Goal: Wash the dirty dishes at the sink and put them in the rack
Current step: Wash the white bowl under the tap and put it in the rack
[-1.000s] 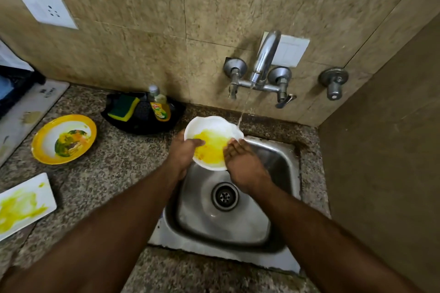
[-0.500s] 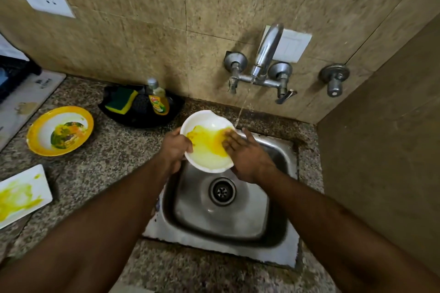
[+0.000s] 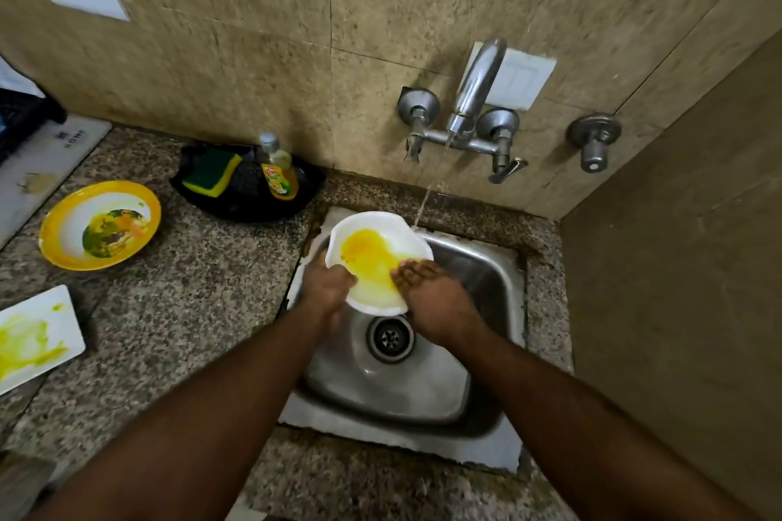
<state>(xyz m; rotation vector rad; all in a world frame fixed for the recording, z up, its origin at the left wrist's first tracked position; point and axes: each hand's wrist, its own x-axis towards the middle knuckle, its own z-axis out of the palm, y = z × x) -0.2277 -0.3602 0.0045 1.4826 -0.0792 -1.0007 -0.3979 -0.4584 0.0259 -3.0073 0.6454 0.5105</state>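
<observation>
Fingers of my left hand point(image 3: 328, 288) curl over the near-left rim of the white bowl point(image 3: 376, 262), gripping it, while the fingers of my right hand point(image 3: 431, 300) lie straight and close together, pressed flat on the yellow smear inside it. I hold the bowl tilted above the steel sink point(image 3: 486, 279) in the middle of the frame, just over the drain point(image 3: 390, 338). Water from the tap point(image 3: 474, 93) falls in a thin stream onto the bowl's far right rim. On the speckled tabletop point(image 3: 177, 309) at left sits a yellow-rimmed plate point(image 3: 99, 224) with food remains, and at the left edge a white rectangular plate point(image 3: 34, 336) smeared yellow. Behind them, by the wall, a black tray point(image 3: 249, 203) carries a green-and-yellow sponge point(image 3: 211, 176) and a soap bottle point(image 3: 277, 169).
</observation>
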